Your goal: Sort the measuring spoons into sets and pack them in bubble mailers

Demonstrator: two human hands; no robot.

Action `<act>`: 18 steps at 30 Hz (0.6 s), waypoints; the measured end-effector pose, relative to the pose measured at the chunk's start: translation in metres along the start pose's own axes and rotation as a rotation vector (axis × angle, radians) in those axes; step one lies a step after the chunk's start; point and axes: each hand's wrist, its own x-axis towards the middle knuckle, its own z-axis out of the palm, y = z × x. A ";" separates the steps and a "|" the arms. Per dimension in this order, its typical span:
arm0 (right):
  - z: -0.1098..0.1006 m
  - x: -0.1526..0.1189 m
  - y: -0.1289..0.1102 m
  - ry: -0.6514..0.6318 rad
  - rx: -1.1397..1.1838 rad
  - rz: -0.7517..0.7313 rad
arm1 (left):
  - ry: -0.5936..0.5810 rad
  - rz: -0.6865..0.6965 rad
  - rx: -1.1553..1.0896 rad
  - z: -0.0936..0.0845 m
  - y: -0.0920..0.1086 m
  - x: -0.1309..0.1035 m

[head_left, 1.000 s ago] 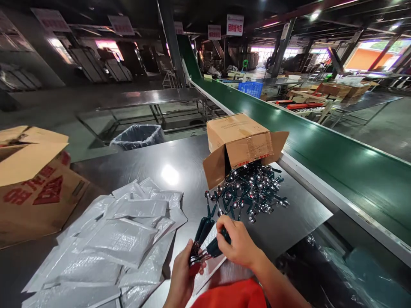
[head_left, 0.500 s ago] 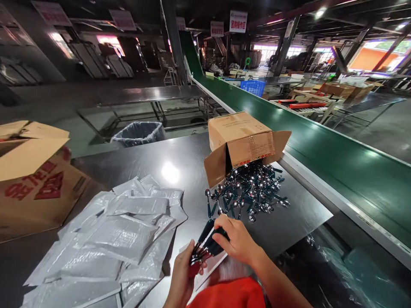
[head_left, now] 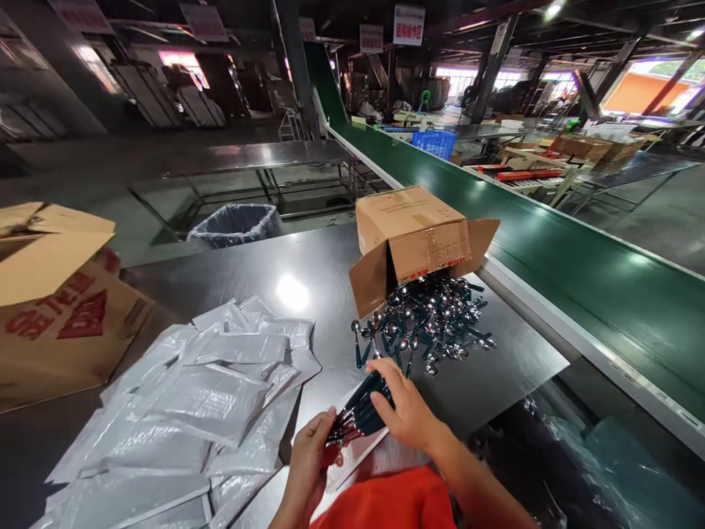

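Note:
A bundle of spoons [head_left: 363,408] with dark green handles lies between my two hands, near the table's front edge. My left hand [head_left: 315,452] is closed around their metal ends. At the handle ends, my right hand [head_left: 405,408] curves over the bundle with fingers and thumb against it. Just beyond my hands, a heap of loose spoons [head_left: 435,319] spills from a tipped cardboard box [head_left: 427,246] with its flaps spread. The bowls of the held spoons are hidden by my left hand.
Grey plastic mailer bags [head_left: 203,404] are piled on the metal table [head_left: 330,279] to the left. Behind them stands an open carton [head_left: 66,316]. A green conveyor belt [head_left: 551,257] runs along the right, and a lined bin [head_left: 236,226] stands past the table.
The spoon handles have come together and show more plainly under my right hand, whose fingers have loosened and straightened somewhat. My left hand keeps its grip on the metal ends.

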 end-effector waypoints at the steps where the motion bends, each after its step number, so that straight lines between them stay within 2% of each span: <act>1: -0.001 0.000 0.000 -0.061 -0.002 0.014 | 0.006 0.002 0.010 -0.001 -0.001 0.000; 3: -0.003 0.000 0.002 -0.144 -0.009 0.044 | 0.009 -0.001 0.023 -0.001 -0.003 0.001; 5: -0.003 0.001 0.006 -0.152 0.002 0.074 | 0.004 -0.014 0.041 -0.001 -0.004 0.000; 13: 0.019 -0.008 0.035 0.004 0.198 0.218 | 0.074 0.008 0.096 0.000 0.004 0.004; 16: 0.030 -0.018 0.036 0.098 0.165 0.299 | 0.020 0.005 0.174 -0.005 0.001 0.014; 18: 0.035 -0.025 0.037 0.117 0.132 0.355 | -0.017 -0.020 0.242 -0.010 -0.005 0.022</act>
